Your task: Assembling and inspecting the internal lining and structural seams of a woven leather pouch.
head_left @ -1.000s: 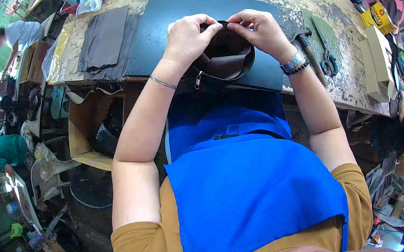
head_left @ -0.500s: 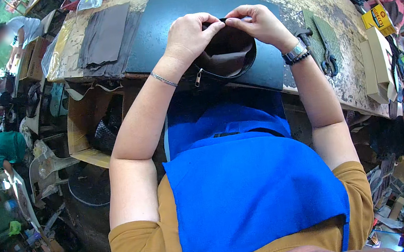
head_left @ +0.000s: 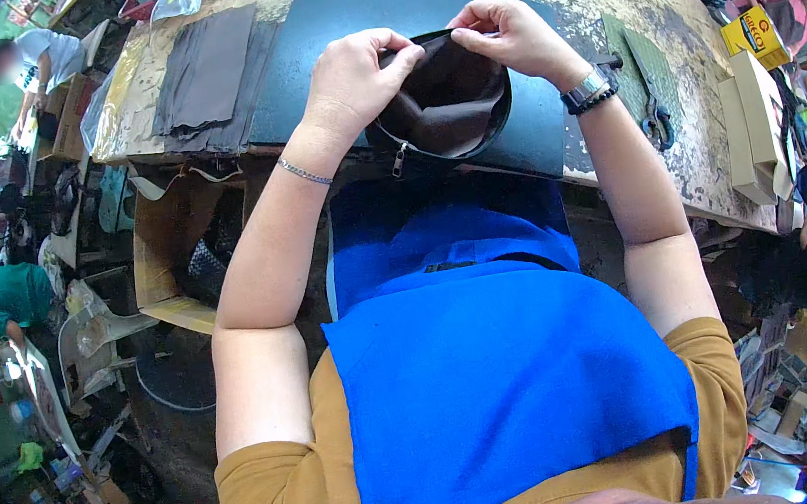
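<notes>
A black zippered pouch [head_left: 450, 115] with a dark brown lining stands with its mouth toward me on a dark, smooth board [head_left: 302, 83]. My left hand [head_left: 357, 74] pinches the far rim on its left part. A little to the right, my right hand [head_left: 517, 42] pinches the same rim between thumb and fingers. The rim between the two pinches is stretched fairly straight. From the pouch's near left edge hangs a metal zipper pull [head_left: 399, 160]. The pouch's outer far side is hidden.
A stack of dark flat sheets [head_left: 205, 70] lies left of the board. On the right are a hammer [head_left: 608, 63], dark-handled scissors [head_left: 656, 125], a green strip [head_left: 646, 56], cardboard pieces [head_left: 755, 133] and a yellow box [head_left: 756, 37]. An open cardboard box [head_left: 167, 256] sits below the table's left edge.
My hands have moved apart along the rim, the left one to the left and the right one slightly right. The pouch's mouth is spread wider and more lining shows.
</notes>
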Demonstrator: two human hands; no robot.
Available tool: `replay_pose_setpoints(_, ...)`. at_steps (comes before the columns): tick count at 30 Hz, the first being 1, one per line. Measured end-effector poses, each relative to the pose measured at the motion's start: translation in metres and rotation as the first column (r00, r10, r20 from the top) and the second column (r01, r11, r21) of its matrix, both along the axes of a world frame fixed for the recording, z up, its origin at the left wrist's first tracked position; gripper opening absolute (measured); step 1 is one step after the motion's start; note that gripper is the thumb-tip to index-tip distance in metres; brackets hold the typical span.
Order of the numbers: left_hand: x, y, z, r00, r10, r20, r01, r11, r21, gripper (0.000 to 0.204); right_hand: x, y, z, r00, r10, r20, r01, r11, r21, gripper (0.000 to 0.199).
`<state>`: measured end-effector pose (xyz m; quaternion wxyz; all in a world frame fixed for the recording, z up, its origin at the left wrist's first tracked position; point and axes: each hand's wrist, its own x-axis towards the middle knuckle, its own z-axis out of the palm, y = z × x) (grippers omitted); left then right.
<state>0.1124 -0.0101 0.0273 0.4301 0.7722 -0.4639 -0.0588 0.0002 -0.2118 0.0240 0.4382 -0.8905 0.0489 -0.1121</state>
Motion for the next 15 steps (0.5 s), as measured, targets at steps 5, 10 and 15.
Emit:
replay_pose_setpoints(5, 0.002, 0.01, 0.028, 0.988, -0.142, 0.067, 0.114, 0.942, 0.315, 0.033, -0.004, -0.012, 0.006, 0.998, -0.057, 0.037, 0.059, 0.996, -0.066, 0.02)
replay_pose_setpoints(10, 0.041, -0.008, 0.039, 0.818, -0.285, 0.5, -0.051, 0.829, 0.557, 0.037, -0.012, 0.006, 0.003, 0.992, -0.122, -0.01, 0.12, 0.961, 0.25, 0.021)
replay_pose_setpoints(15, 0.057, -0.019, 0.03, 0.68, -0.304, 0.667, -0.019, 0.902, 0.432, 0.024, -0.013, 0.034, -0.012, 0.955, -0.293, 0.034, 0.268, 0.91, 0.317, 0.022)
